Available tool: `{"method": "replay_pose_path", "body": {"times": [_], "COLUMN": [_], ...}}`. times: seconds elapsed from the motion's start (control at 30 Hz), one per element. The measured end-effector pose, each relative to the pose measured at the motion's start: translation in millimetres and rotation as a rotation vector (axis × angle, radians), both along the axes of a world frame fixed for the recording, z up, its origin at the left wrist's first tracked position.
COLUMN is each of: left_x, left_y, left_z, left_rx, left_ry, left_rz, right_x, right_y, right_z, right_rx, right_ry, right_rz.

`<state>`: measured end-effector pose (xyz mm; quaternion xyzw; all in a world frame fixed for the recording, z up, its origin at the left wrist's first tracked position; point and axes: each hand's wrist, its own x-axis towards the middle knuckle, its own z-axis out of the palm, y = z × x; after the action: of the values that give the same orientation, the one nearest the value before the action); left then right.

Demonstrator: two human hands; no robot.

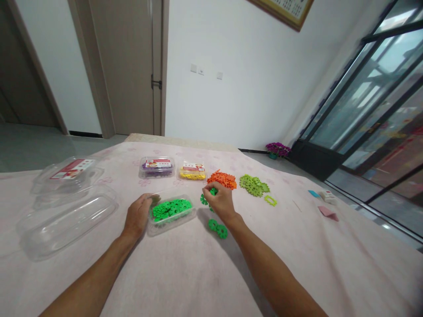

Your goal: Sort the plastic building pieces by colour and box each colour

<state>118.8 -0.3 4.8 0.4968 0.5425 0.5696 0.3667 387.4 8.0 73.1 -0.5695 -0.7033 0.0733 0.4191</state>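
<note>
On the cloth stands a clear plastic box (173,223) filled with green notched plastic discs (172,208). My left hand (137,216) grips the box's left end, thumb at the rim and fingers partly hidden. To the right of the box, my right hand (220,200) is closed in a pinch on a green notched disc (213,191), which its fingers partly cover. Another green disc (204,200) shows just left of those fingers. Closer to me, two loose green discs (218,228) lie side by side below my right wrist.
Beyond my hands sit a lidded box of purple pieces (157,171) and one of yellow pieces (192,175). Orange discs (223,179) and lime discs (254,185) lie heaped. Clear empty containers (68,224) occupy the left. A pink scrap (328,213) lies at right.
</note>
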Motion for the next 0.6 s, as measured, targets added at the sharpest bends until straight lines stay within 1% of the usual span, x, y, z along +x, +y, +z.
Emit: {"method": "replay_pose_path", "body": {"times": [0.1, 0.17, 0.23, 0.3, 0.37, 0.47, 0.53, 0.6], "left_x": [1.4, 2.1, 2.4, 2.6, 2.6, 2.1, 1.4, 0.7], "left_y": [-2.5, -3.9, -4.9, -5.3, -5.1, -3.3, -1.6, 0.0], "left_z": [4.5, 6.8, 8.3, 9.0, 8.8, 6.3, 3.4, 0.6], "left_rx": [0.000, 0.005, 0.010, 0.012, 0.008, 0.003, 0.004, 0.008], "left_ry": [0.025, 0.034, 0.040, 0.050, 0.059, 0.063, 0.046, 0.024], "left_rz": [0.013, 0.015, 0.012, 0.008, 0.013, 0.021, 0.014, 0.004], "right_x": [-36.9, -58.4, -73.8, -81.0, -79.0, -58.2, -34.0, -4.6], "right_y": [7.2, 10.7, 12.4, 12.6, 12.4, 12.7, 11.8, 7.4], "right_z": [15.2, 20.3, 22.2, 22.8, 23.9, 27.6, 30.0, 31.0], "right_rx": [0.028, 0.023, 0.001, -0.018, -0.007, -0.007, -0.079, -0.196], "right_ry": [0.003, -0.028, -0.081, -0.121, -0.105, -0.071, -0.111, -0.178], "right_rz": [0.098, 0.163, 0.249, 0.336, 0.367, 0.290, 0.220, 0.152]}}
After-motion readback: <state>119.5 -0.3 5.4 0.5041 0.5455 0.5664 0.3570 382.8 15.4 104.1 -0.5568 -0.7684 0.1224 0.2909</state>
